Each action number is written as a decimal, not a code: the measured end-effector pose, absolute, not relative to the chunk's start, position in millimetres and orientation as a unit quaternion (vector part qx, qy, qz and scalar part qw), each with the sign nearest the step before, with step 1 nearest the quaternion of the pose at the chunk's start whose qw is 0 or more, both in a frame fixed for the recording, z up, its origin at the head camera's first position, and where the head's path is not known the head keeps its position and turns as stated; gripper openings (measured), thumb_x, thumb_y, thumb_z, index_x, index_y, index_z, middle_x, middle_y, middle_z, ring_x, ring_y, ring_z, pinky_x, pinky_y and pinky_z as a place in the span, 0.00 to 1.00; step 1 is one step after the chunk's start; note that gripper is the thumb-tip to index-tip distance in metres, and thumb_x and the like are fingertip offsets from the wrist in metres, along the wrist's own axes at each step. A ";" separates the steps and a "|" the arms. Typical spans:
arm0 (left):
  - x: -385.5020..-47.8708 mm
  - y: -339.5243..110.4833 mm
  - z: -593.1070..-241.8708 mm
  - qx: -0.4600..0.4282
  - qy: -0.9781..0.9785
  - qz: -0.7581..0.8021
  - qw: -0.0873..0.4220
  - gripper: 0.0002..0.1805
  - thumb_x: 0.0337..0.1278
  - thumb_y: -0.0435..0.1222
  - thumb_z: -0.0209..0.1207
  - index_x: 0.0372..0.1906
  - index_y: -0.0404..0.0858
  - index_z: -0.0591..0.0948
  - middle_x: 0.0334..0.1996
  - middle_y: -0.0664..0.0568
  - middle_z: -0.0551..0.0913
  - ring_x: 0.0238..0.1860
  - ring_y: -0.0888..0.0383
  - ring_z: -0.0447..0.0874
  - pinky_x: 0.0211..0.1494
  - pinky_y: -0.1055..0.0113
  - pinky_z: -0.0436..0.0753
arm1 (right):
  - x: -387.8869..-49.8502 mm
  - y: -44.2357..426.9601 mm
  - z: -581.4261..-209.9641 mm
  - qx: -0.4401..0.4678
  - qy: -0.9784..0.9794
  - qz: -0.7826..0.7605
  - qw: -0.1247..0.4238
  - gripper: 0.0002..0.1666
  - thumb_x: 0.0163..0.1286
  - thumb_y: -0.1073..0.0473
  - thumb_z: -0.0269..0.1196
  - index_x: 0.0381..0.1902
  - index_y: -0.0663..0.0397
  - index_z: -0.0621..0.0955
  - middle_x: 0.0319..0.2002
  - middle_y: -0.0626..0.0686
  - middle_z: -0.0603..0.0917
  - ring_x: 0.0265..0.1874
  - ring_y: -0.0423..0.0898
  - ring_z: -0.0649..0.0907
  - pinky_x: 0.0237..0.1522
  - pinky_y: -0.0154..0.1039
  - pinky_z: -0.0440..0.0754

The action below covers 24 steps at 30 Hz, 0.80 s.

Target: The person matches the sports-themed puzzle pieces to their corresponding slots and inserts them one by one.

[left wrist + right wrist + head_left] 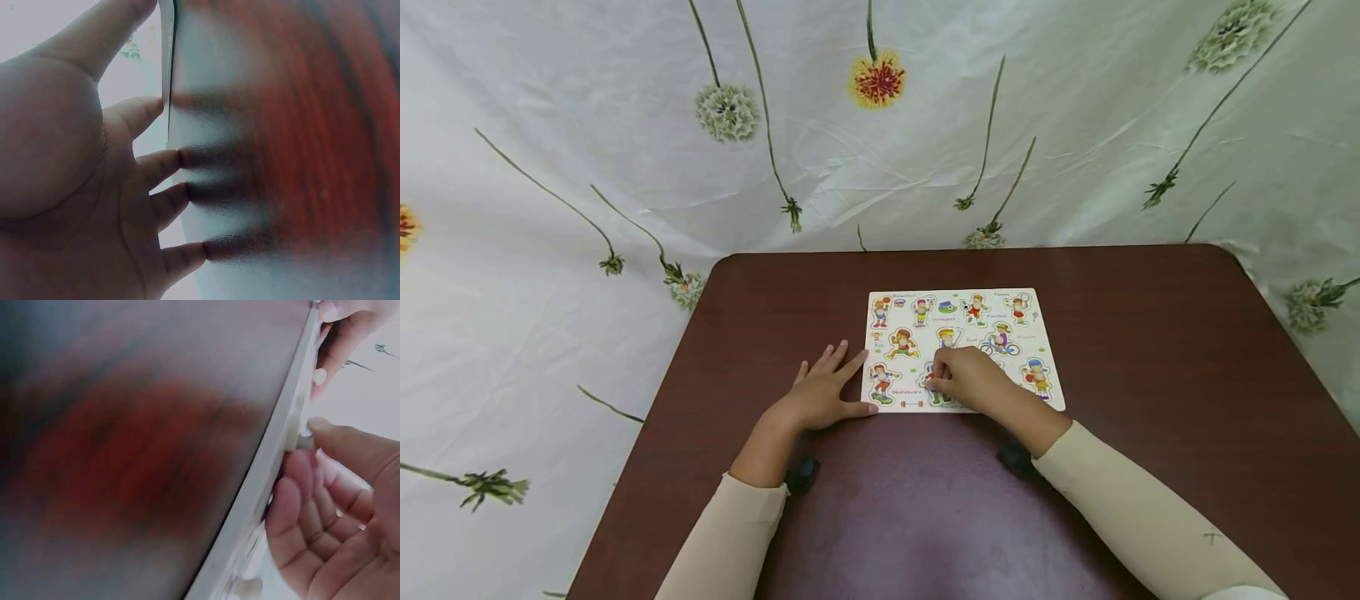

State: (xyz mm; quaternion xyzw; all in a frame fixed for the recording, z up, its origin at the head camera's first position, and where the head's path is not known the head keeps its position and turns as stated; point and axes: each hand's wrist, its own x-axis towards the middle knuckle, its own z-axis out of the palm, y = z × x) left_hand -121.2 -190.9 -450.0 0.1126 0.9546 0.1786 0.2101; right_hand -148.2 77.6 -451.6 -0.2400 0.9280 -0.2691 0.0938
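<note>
A white peg puzzle board (927, 337) with several sports-figure pieces lies on the table. My right hand (973, 377) is over its lower middle, thumb and forefinger pinching the knob of a figure piece (936, 397), partly covered by the fingers. In the right wrist view, the right hand (337, 531) has thumb and fingertips together at a small knob by the board's edge (275, 444). My left hand (820, 396) lies spread at the board's left side, thumb and forefinger touching its edge. The left wrist view shows the left hand's (75, 162) fingertips on the tabletop.
The dark reddish-brown table (1150, 350) extends around the board on all sides. Behind and to the left hangs a white cloth (925, 167) printed with flowers. A dark wrist-worn device (802, 474) shows at the left wrist, another (1017, 459) at the right.
</note>
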 end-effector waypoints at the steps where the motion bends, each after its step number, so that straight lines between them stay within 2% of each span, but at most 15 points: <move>1: -121.5 -191.1 -450.1 0.113 0.955 0.179 0.210 0.53 0.59 0.62 0.64 0.82 0.54 0.51 0.84 0.45 0.39 0.84 0.43 0.35 0.80 0.33 0.38 | -148.6 77.0 -451.4 -0.240 0.929 -0.265 0.098 0.16 0.66 0.54 0.71 0.24 0.50 0.77 0.21 0.45 0.77 0.21 0.39 0.71 0.26 0.33 0.68; 11: -121.2 -190.7 -449.7 0.112 0.954 0.182 0.210 0.53 0.59 0.62 0.64 0.82 0.54 0.51 0.84 0.45 0.39 0.84 0.43 0.34 0.80 0.33 0.37 | -151.8 72.5 -450.4 -0.239 0.929 -0.249 0.132 0.14 0.68 0.53 0.69 0.27 0.49 0.78 0.23 0.45 0.78 0.23 0.40 0.73 0.26 0.32 0.68; 24: -121.8 -191.6 -452.8 0.112 0.955 0.183 0.206 0.53 0.58 0.63 0.64 0.82 0.55 0.51 0.84 0.45 0.40 0.84 0.43 0.35 0.80 0.33 0.37 | -149.8 73.6 -449.4 -0.231 0.920 -0.281 0.148 0.13 0.68 0.53 0.69 0.29 0.51 0.79 0.25 0.46 0.78 0.24 0.40 0.73 0.28 0.33 0.70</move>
